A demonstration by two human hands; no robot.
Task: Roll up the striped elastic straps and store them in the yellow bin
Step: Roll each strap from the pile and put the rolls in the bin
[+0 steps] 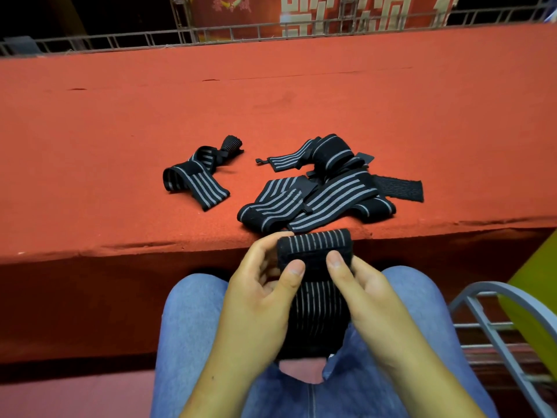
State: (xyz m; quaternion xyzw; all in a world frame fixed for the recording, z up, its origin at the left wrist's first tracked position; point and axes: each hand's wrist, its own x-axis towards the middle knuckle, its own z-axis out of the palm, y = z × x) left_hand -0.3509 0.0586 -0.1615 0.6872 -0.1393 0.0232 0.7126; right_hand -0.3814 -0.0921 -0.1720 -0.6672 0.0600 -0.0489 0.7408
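A black elastic strap with grey stripes (316, 303) hangs over my lap, its upper end folded into the start of a roll. My left hand (259, 294) and my right hand (367, 294) both pinch that rolled end, thumbs pressed on top. Just beyond my hands, a heap of several more striped straps (325, 194) lies near the front edge of the red platform (120, 146). One loosely looped strap (193, 176) lies apart to the left. A slice of the yellow bin (536, 300) shows at the right edge.
A grey metal frame (494, 321) stands between my right knee and the yellow bin. A metal railing (211, 34) runs along the platform's far edge. My knees in blue jeans (187, 327) sit below the platform's front lip.
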